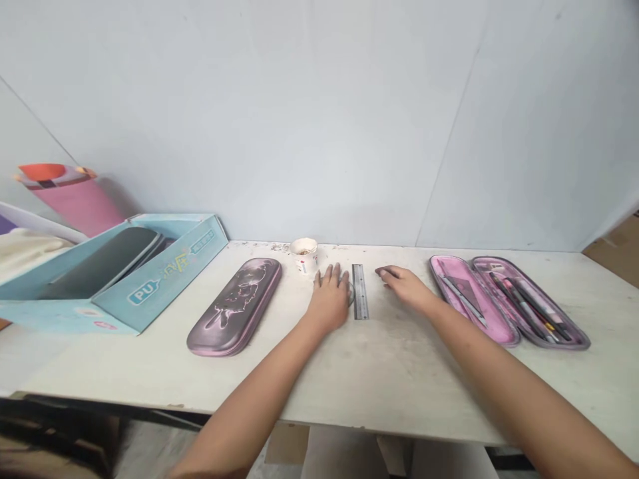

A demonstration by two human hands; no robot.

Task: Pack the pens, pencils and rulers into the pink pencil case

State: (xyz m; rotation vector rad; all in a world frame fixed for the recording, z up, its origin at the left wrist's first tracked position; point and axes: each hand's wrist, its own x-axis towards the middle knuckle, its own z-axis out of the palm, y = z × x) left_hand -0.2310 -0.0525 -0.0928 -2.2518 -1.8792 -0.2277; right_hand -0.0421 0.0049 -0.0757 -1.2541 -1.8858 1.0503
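Observation:
My left hand (331, 293) lies palm down on the table with its fingers spread. Under and beside its fingers shows the edge of a clear, rounded piece (352, 293), mostly hidden, whose kind I cannot make out. Just right of it a short metal ruler (360, 293) lies upright in the view, pointing toward the wall. My right hand (405, 287) is held to the right of the ruler, apart from it, fingers loosely bent and pointing left. Nothing shows in its fingers. Behind my left hand stands a small white paper cup (304, 255) with bits inside.
A closed dark pencil case (234, 307) with a pink edge lies left. To the right is an open pink-lined pencil case (479, 283) holding pens and other stationery. A light blue box (164, 293) holds a dark case (107, 263). Behind the table rises a pale wall (324, 120).

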